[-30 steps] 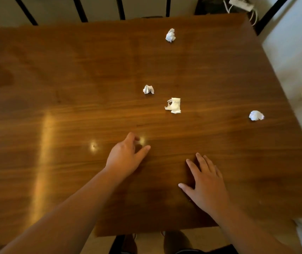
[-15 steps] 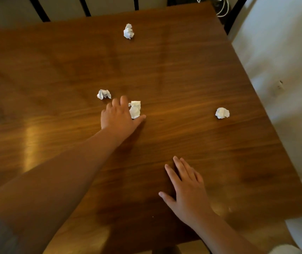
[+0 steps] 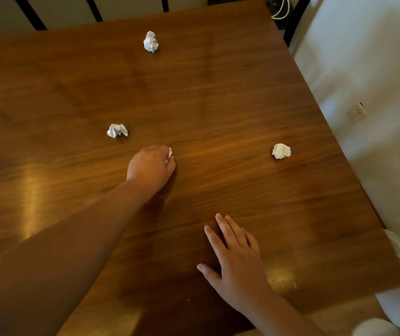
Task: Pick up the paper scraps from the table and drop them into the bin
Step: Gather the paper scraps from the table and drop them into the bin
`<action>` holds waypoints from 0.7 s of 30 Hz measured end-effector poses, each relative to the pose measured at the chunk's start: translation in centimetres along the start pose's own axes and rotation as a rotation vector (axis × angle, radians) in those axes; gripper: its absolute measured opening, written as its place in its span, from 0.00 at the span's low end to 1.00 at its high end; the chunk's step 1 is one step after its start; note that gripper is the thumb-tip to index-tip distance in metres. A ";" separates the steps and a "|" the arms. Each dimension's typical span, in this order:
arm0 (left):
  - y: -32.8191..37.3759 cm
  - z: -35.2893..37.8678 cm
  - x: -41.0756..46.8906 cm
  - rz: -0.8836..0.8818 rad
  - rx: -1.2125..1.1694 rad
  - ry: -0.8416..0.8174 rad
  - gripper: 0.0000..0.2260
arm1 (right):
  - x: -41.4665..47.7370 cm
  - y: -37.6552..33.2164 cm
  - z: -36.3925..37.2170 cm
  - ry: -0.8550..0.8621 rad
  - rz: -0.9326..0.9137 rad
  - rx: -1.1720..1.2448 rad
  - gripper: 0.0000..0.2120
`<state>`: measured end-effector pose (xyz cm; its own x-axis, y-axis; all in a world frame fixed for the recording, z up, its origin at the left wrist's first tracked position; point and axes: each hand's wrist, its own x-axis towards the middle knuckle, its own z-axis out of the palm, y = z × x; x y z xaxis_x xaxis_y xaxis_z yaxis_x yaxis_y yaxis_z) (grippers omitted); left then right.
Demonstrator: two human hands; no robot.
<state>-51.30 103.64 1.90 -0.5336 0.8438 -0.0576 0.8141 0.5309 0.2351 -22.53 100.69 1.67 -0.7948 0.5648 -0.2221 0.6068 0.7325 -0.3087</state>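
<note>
Fingers (image 3: 162,154) of the left hand (image 3: 151,166) curled tight around a paper scrap (image 3: 170,152), right hand (image 3: 236,265) flat, fingers spread.

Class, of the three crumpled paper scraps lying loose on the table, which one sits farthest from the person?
The scrap at the far edge, near the dark railing bars. The left scrap and right scrap lie mid-table, much nearer both hands.

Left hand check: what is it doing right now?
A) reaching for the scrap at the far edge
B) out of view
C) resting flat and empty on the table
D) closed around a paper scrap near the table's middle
D: the left hand is curled shut on the wooden table, with a bit of white paper scrap showing at its fingertips.
</note>
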 end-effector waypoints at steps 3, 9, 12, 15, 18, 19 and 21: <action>0.7 -0.6 -1.1 -0.137 -0.267 -0.061 0.13 | 0.2 0.4 -0.6 0.007 -0.029 0.011 0.30; 2.3 -1.7 -4.3 -0.780 -1.359 -0.152 0.11 | 1.4 1.7 -2.0 0.041 -0.024 0.104 0.26; 2.7 -1.6 -6.4 -0.950 -1.888 -0.246 0.06 | 2.9 3.5 -3.3 0.101 0.074 0.150 0.26; 2.9 -1.1 -8.9 -0.907 -2.122 -0.403 0.08 | 5.4 6.5 -4.9 0.202 0.230 0.149 0.27; 2.8 -0.9 -10.9 -0.824 -2.221 -0.519 0.09 | 8.1 9.1 -6.7 0.339 0.370 0.132 0.28; 2.6 -0.9 -11.4 -0.820 -2.231 -0.530 0.08 | 9.0 9.7 -7.1 0.368 0.398 0.121 0.29; 2.2 -0.7 -12.4 -0.837 -2.226 -0.522 0.09 | 10.6 10.6 -7.6 0.396 0.426 0.107 0.29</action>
<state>-43.07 94.25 3.78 -0.1217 0.7189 -0.6844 -0.9627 0.0824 0.2578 -24.44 117.31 3.04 -0.4043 0.9146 0.0090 0.8506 0.3796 -0.3639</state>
